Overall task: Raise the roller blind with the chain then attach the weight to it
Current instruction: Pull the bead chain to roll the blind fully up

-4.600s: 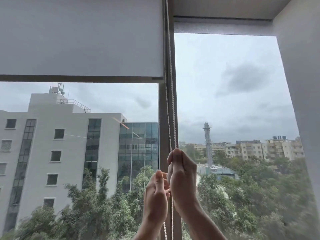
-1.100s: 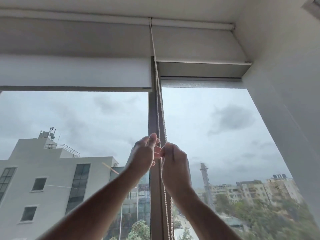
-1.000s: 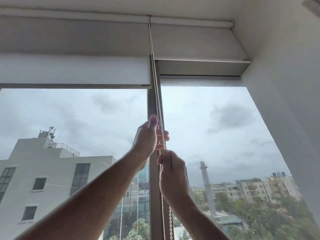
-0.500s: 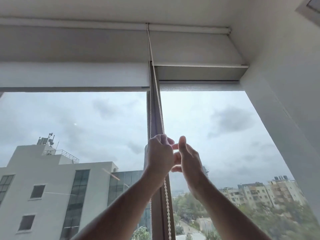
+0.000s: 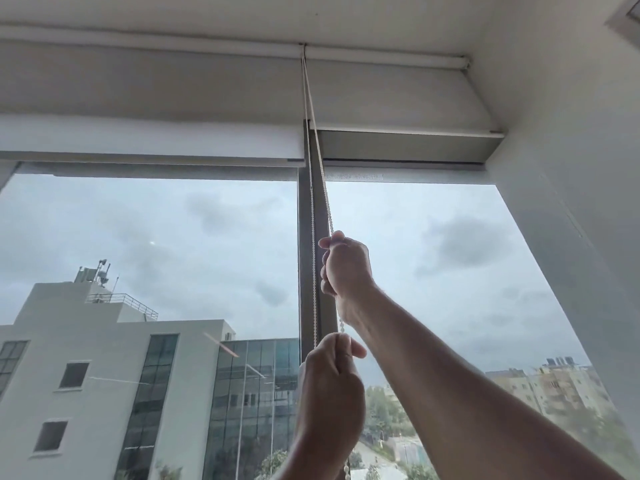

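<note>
A white beaded chain [image 5: 313, 140] runs down from the roller at the ceiling, in front of the grey window post [image 5: 308, 216]. My right hand [image 5: 344, 268] grips one strand of the chain high up, fingers curled round it. Lower down, my left hand [image 5: 329, 386] holds the chain in a fist. The left roller blind [image 5: 149, 136] is rolled up high, its bottom bar just above the glass. The right blind [image 5: 398, 95] is also raised. No weight is in view.
A white side wall [image 5: 571, 168] stands close on the right. The ceiling [image 5: 311, 15] is just above the rollers. Through the glass I see a white building [image 5: 104, 375], trees and a cloudy sky.
The two hands were side by side on the chain half a second ago. Now my right hand is higher and my left hand has dropped lower. The left blind's bottom bar sits slightly higher.
</note>
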Action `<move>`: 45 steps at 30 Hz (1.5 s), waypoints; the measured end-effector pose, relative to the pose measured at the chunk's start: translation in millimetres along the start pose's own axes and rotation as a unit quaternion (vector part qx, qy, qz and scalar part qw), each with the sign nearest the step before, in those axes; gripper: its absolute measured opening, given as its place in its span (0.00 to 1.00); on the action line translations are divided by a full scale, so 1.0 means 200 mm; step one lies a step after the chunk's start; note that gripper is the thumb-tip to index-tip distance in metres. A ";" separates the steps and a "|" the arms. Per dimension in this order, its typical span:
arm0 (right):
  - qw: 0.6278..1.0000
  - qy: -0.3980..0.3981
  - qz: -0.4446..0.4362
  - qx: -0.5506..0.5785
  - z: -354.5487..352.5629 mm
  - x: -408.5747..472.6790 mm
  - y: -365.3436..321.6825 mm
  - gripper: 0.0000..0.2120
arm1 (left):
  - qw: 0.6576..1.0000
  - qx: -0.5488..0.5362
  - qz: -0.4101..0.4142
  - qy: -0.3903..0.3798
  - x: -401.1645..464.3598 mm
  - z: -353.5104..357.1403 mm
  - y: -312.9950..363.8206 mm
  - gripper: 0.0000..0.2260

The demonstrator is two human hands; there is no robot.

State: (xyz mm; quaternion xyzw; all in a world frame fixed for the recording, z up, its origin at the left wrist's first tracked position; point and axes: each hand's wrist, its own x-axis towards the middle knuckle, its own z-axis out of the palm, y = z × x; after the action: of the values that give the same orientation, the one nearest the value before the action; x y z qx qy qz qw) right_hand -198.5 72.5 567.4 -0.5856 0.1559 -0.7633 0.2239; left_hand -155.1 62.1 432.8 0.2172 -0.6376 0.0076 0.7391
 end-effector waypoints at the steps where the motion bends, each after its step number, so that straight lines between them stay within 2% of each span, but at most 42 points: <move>1: 0.999 0.022 -0.023 -0.018 0.01 0.00 0.01 0.14 | 1.000 -0.008 -0.003 -0.007 0.00 -0.01 -0.02 0.17; 3: 0.993 0.058 -0.079 -0.072 0.02 -0.01 0.04 0.15 | 0.999 -0.031 -0.022 -0.029 0.00 -0.04 -0.05 0.18; 7: 0.981 0.053 -0.146 -0.115 0.05 -0.11 0.13 0.19 | 0.988 -0.102 -0.082 -0.083 -0.03 -0.09 -0.12 0.24; 9: 0.978 0.055 -0.161 -0.121 0.03 -0.16 0.20 0.18 | 0.987 -0.110 -0.094 -0.066 -0.03 -0.13 -0.14 0.25; 12: 0.978 0.053 -0.166 -0.117 -0.01 -0.27 0.29 0.17 | 0.991 -0.073 -0.113 -0.001 0.04 -0.18 -0.15 0.22; 15: 0.977 0.031 -0.185 -0.100 -0.05 -0.38 0.38 0.19 | 0.992 -0.057 -0.109 0.026 0.17 -0.18 -0.07 0.23; 17: 0.970 0.033 -0.208 -0.120 -0.08 -0.44 0.44 0.21 | 0.989 -0.105 -0.107 0.016 0.27 -0.17 0.02 0.20; 21: 0.967 0.036 -0.214 -0.133 -0.12 -0.46 0.49 0.19 | 0.971 -0.187 -0.132 -0.067 0.43 -0.12 0.18 0.18; 23: 0.966 0.017 -0.217 -0.139 -0.14 -0.46 0.46 0.18 | 0.967 -0.201 -0.146 -0.052 0.49 -0.08 0.23 0.18; 25: 0.965 -0.006 -0.219 -0.143 -0.14 -0.45 0.43 0.19 | 0.969 -0.190 -0.156 0.003 0.51 -0.03 0.26 0.18; 27: 0.979 -0.017 -0.172 -0.111 -0.15 -0.45 0.42 0.20 | 0.977 -0.156 -0.136 0.046 0.50 -0.02 0.27 0.18; 30: 0.998 -0.026 -0.062 -0.001 -0.18 -0.45 0.37 0.19 | 0.983 -0.137 -0.100 0.072 0.48 -0.04 0.30 0.19; 32: 0.999 -0.020 -0.006 0.048 -0.20 -0.41 0.32 0.19 | 0.984 -0.125 -0.096 0.085 0.43 -0.05 0.30 0.21; 36: 0.985 -0.083 0.082 0.130 -0.17 -0.29 0.21 0.22 | 0.985 -0.116 -0.099 0.082 0.26 -0.02 0.21 0.20; 38: 0.980 -0.087 0.101 0.147 -0.14 -0.23 0.13 0.20 | 0.988 -0.099 -0.073 0.090 0.19 -0.02 0.13 0.19; 41: 0.985 -0.088 0.106 0.100 -0.06 -0.16 0.01 0.14 | 0.992 -0.078 -0.032 0.093 0.11 -0.04 0.05 0.18; 45: 0.991 -0.059 0.098 0.069 0.06 -0.10 -0.06 0.14 | 0.992 -0.059 -0.002 0.107 0.08 -0.05 0.02 0.20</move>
State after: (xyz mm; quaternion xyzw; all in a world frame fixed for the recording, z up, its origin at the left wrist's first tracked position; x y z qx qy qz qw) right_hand -185.1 93.6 558.9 -0.5946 0.1461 -0.7108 0.3463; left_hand -143.6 63.9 448.7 0.1727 -0.5535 -0.0082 0.8147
